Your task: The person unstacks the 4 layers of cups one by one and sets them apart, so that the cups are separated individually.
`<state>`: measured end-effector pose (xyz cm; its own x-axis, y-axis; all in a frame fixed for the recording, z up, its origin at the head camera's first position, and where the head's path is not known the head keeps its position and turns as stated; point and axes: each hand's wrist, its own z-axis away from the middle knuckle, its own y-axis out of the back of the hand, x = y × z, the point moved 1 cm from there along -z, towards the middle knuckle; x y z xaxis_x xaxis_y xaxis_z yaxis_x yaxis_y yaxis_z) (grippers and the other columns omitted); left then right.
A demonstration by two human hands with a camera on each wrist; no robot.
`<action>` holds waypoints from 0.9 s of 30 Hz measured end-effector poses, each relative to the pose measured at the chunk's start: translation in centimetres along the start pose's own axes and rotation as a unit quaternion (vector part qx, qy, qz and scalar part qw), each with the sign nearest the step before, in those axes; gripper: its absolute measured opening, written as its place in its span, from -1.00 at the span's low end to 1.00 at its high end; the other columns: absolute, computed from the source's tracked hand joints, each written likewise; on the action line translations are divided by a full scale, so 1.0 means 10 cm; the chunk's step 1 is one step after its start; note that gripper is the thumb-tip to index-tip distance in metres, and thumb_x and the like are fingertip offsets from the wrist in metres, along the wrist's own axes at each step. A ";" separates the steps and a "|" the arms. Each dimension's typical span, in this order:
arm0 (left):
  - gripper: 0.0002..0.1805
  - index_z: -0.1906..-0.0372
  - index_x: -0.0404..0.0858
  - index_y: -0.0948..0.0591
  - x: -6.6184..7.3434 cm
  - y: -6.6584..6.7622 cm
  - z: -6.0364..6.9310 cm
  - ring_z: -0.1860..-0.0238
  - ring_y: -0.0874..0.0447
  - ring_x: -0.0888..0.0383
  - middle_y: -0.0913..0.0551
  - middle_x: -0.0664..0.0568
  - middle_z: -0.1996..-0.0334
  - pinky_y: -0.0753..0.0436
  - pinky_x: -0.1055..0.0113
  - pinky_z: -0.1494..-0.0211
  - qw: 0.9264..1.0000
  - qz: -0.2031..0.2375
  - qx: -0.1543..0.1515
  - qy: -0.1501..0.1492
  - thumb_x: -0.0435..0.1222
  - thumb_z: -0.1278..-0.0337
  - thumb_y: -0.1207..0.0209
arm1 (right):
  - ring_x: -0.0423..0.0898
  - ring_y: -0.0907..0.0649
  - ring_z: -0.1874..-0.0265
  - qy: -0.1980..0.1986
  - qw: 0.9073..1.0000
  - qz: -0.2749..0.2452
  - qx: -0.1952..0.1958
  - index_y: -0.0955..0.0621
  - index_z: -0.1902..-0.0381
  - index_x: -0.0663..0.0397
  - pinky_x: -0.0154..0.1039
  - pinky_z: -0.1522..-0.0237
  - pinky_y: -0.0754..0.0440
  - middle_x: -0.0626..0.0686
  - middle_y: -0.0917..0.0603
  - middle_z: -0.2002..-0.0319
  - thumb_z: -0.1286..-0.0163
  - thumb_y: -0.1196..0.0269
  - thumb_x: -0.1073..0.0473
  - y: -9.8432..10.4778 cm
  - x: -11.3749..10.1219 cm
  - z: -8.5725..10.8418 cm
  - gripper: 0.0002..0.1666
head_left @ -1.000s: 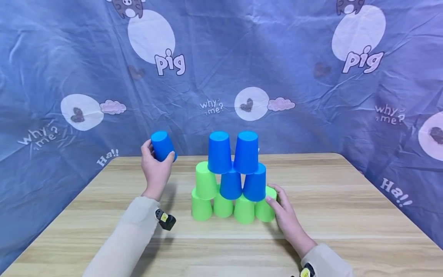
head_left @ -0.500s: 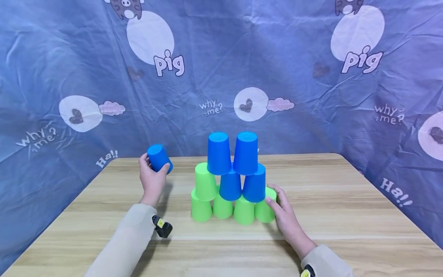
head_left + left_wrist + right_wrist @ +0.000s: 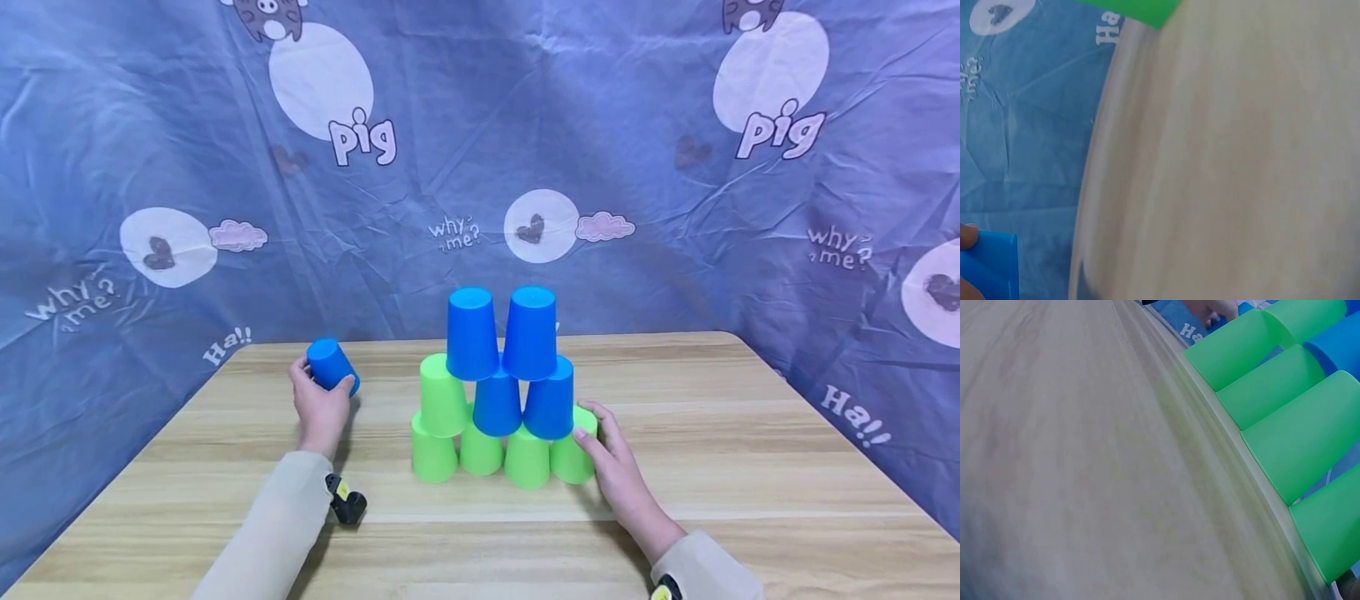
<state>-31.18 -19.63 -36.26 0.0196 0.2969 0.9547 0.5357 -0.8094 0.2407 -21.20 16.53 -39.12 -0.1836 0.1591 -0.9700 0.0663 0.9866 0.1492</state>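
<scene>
Where the stack (image 3: pixel 498 406) of upturned cups stands, your table (image 3: pixel 750 467) spreads out around it, a pale wood-grain surface with rounded corners beyond the stack. Behind the stack and round to both sides of it hangs a creased blue cloth (image 3: pixel 420 125), printed with white ovals, dark hearts, pink clouds and the words "pig", "why me?" and "Ha!!". The stack has four green cups in its bottom row, one green and two blue in the middle, and two blue on top, slightly apart.

Your left hand (image 3: pixel 322 417) is to the left of the stack, well apart from it, its grip clamped on a single blue cup (image 3: pixel 331 365): thumb on the side toward the stack, fingers on the side away from it. That cup sits within the grip, closed end up and leaning away from the stack; you cannot tell from these views whether its rim touches the table. Your right hand (image 3: pixel 618 467) is at the right end of the stack, its grip curled round the end green cup (image 3: pixel 573 460) of the bottom row, thumb on the near face. Pale sleeves (image 3: pixel 262 533) cover your forearms
</scene>
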 end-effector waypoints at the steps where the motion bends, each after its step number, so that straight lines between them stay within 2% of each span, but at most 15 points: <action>1: -0.22 -0.35 -0.16 0.01 -0.02 0.01 -0.01 -0.35 -0.08 -0.26 -0.13 -0.27 -0.35 -0.11 -0.22 -0.33 1.000 -0.002 0.002 0.006 -0.37 -0.13 -0.17 | 0.00 -0.25 -0.21 0.000 1.000 0.000 0.000 -0.19 -0.30 0.15 0.02 -0.24 -0.17 0.18 -0.29 -0.25 -0.44 0.06 0.16 0.00 0.00 0.00 -0.49; 5: -0.24 -0.32 -0.19 -0.03 -0.11 0.03 -0.05 -0.34 -0.12 -0.27 -0.16 -0.31 -0.33 -0.13 -0.20 -0.33 0.999 -0.013 0.017 0.024 -0.39 -0.08 -0.19 | -0.01 -0.26 -0.20 -0.001 1.000 -0.001 -0.002 -0.18 -0.30 0.14 0.02 -0.24 -0.18 0.18 -0.30 -0.25 -0.45 0.06 0.15 -0.01 0.00 0.00 -0.49; 10: -0.24 -0.28 -0.24 -0.06 -0.15 0.04 -0.09 -0.32 -0.14 -0.29 -0.19 -0.36 -0.30 -0.13 -0.17 -0.34 0.999 -0.022 0.025 0.025 -0.42 -0.02 -0.21 | 0.02 -0.24 -0.23 0.001 1.000 0.001 -0.002 -0.17 -0.32 0.12 0.04 -0.23 -0.18 0.18 -0.28 -0.26 -0.45 0.07 0.14 0.00 0.01 0.01 -0.48; 21: -0.22 -0.29 -0.25 -0.02 -0.18 0.07 -0.07 -0.32 -0.10 -0.33 -0.15 -0.40 -0.31 -0.11 -0.19 -0.33 0.998 -0.034 0.009 0.046 -0.43 -0.01 -0.20 | 0.05 -0.24 -0.25 0.000 1.000 0.003 -0.003 -0.15 -0.32 0.12 0.08 -0.23 -0.18 0.19 -0.28 -0.26 -0.46 0.08 0.14 0.00 0.02 0.02 -0.48; 27: -0.19 -0.29 -0.22 0.02 -0.22 0.08 -0.07 -0.32 -0.07 -0.37 -0.09 -0.43 -0.32 -0.13 -0.24 -0.30 0.997 -0.036 -0.012 0.067 -0.44 -0.01 -0.21 | 0.04 -0.24 -0.24 -0.004 1.000 -0.003 -0.003 -0.16 -0.32 0.13 0.06 -0.23 -0.18 0.19 -0.28 -0.26 -0.46 0.08 0.15 -0.01 0.00 0.02 -0.48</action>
<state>-31.36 -21.33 -38.03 -0.1323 0.2860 0.9490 0.5116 -0.8004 0.3125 -21.01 16.46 -39.18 -0.1768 0.1522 -0.9724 0.0600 0.9878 0.1437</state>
